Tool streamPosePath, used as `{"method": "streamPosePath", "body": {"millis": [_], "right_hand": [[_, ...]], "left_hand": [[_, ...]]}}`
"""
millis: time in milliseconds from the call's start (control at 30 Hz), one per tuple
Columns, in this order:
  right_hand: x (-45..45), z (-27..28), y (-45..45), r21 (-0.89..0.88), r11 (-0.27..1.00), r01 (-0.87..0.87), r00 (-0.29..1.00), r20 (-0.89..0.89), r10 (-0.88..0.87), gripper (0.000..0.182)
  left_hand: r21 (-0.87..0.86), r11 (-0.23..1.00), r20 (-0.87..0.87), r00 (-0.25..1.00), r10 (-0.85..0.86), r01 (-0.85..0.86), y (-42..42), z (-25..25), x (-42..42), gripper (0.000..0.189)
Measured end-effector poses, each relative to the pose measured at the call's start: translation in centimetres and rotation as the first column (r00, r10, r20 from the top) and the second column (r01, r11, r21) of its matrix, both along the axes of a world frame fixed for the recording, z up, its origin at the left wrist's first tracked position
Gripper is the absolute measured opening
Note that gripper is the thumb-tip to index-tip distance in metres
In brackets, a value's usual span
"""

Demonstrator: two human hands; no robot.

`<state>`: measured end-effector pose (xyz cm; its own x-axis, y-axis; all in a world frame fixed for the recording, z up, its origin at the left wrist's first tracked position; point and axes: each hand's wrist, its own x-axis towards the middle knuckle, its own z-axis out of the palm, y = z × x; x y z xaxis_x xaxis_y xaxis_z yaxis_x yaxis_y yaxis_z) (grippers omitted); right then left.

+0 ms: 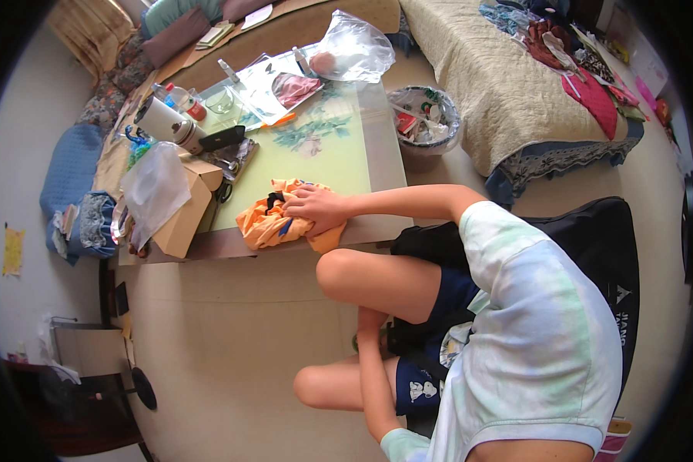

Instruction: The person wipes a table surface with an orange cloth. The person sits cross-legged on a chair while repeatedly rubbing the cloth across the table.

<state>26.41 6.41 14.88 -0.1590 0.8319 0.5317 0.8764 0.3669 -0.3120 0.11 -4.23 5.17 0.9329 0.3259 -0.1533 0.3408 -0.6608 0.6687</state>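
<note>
A crumpled orange cloth [265,222] with dark blue and black parts lies at the near edge of a glass-topped table [346,167]. My right hand [317,209] is on its right side, fingers curled over the fabric. My left forearm reaches down between my bent legs, and my left hand [373,317] is mostly hidden behind the thigh and knee. Left of the cloth are a black-handled pair of scissors [224,192] and an open cardboard box [185,216] with a translucent plastic bag [159,190] over it.
A flask [187,136], bottles [186,103], a glass bowl [219,102] and a clear plastic bag [355,49] stand or lie farther back on the table. A lined waste bin [424,147] stands on its right, beside a bed [479,81] heaped with clothes.
</note>
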Motion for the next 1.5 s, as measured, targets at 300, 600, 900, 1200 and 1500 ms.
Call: {"method": "streamPosePath", "body": {"millis": [300,600,900,1200,1500], "right_hand": [[2.5,1.4,-8.7,-0.038,0.994,0.107,0.994,0.037,-0.105,0.070],[0.7,0.9,-1.1,0.004,0.925,0.380,0.921,-0.090,-0.378,0.062],[0.1,0.3,4.4,0.090,0.877,0.472,0.881,-0.051,-0.469,0.057],[2.8,1.1,-7.8,0.023,0.887,0.462,0.871,0.177,-0.458,0.062],[6.4,0.5,-4.3,0.082,0.834,0.546,0.828,0.094,-0.552,0.060]], "left_hand": [[-0.070,0.996,0.152,0.986,0.069,-0.059,0.1,0.0,-1.1,0.065],[-0.105,0.994,0.042,0.999,0.021,-0.016,0.1,0.3,-0.4,0.064],[0.029,1.000,0.038,0.999,-0.007,0.006,1.3,-4.1,-1.5,0.062],[0.024,0.999,0.119,0.993,0.022,-0.025,-0.2,0.0,-0.2,0.057],[-0.071,0.997,0.068,0.998,0.019,-0.014,0.1,-1.3,-0.6,0.059]]}}
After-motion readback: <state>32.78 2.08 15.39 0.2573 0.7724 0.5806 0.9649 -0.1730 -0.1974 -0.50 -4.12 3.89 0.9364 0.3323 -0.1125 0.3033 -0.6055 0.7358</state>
